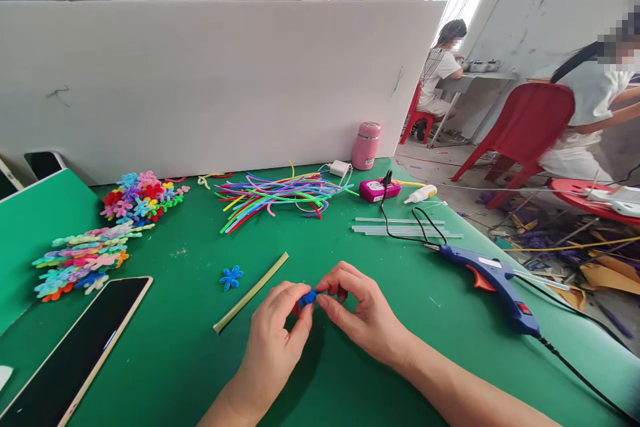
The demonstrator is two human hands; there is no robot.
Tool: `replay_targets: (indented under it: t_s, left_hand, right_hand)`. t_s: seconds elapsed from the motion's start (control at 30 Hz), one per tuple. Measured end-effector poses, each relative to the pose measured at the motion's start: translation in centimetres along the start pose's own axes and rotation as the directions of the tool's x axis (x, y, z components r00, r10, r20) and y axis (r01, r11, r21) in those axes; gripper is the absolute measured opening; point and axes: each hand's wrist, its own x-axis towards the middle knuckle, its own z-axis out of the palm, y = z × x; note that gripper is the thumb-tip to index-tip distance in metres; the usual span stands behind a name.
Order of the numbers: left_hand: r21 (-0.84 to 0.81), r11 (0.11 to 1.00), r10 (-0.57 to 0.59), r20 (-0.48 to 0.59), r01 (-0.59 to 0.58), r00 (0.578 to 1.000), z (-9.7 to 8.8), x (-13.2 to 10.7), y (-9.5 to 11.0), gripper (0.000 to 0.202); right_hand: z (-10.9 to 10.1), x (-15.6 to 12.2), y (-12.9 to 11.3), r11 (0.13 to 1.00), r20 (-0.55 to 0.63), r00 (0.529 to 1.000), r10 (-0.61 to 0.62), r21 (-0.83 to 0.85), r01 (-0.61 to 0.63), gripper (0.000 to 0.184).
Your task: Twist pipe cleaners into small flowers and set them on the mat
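Both hands meet low over the green table (pixel 350 380). My left hand (pixel 275 333) and my right hand (pixel 357 303) pinch a small blue pipe-cleaner piece (pixel 307 297) between fingertips; its shape is mostly hidden by the fingers. A finished blue pipe-cleaner flower (pixel 231 277) lies just left of my hands. An olive-green stick (pixel 251 292) lies slantwise between the flower and my left hand. Farther back rests a heap of coloured pipe cleaners (pixel 273 195).
A blue glue gun (pixel 493 279) with a black cord lies at the right, clear glue sticks (pixel 400 227) behind it. A phone (pixel 75 350) lies front left, piles of finished flowers (pixel 113 230) beyond it. A pink bottle (pixel 367 145), pink power strip (pixel 379 189) and white board (pixel 200 80) stand behind. Two people sit on red chairs at right.
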Motion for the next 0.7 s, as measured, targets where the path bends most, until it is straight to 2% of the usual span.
replay_targets:
  t_s: [0.1,0.2,0.3,0.37,0.43,0.53,0.63,0.7]
  left_hand:
    - [0.094,0.983,0.161,-0.015,-0.159,0.987,-0.01,0.05,-0.29,0.018]
    - [0.163,0.951,0.264,0.010,-0.262,0.965,-0.14,0.11,-0.41,0.021]
    - [0.185,0.930,0.318,0.035,-0.319,0.948,-0.23,0.10,-0.32,0.023]
    - [0.175,0.937,0.303,0.032,-0.304,0.952,-0.19,0.06,-0.24,0.023]
    - [0.159,0.954,0.255,0.024,-0.255,0.967,-0.11,0.03,-0.18,0.022]
    - [0.149,0.969,0.196,0.018,-0.197,0.980,-0.02,0.03,-0.11,0.021]
    - [0.146,0.974,0.173,0.026,-0.175,0.985,0.06,0.05,-0.05,0.024]
    - [0.141,0.976,0.163,0.025,-0.165,0.986,0.14,0.04,-0.04,0.025]
  right_hand:
    - [-0.04,0.02,0.17,0.997,0.040,0.999,-0.037,-0.068,0.040,0.011]
    - [-0.15,0.14,0.24,0.986,0.068,0.995,-0.076,-0.144,0.085,0.015]
    - [-0.30,0.24,0.17,0.959,0.090,0.988,-0.125,-0.246,0.144,0.017]
    - [-0.29,0.26,0.04,0.958,0.081,0.989,-0.122,-0.252,0.139,0.016]
    - [-0.16,0.25,-0.14,0.980,0.047,0.996,-0.069,-0.182,0.077,0.013]
    - [0.16,0.25,-0.38,0.996,0.012,0.996,0.087,0.000,-0.087,0.010]
    - [0.45,0.26,-0.35,0.950,0.051,0.969,0.242,0.189,-0.247,0.016]
    - [0.59,0.29,-0.20,0.903,0.088,0.950,0.300,0.295,-0.312,0.023]
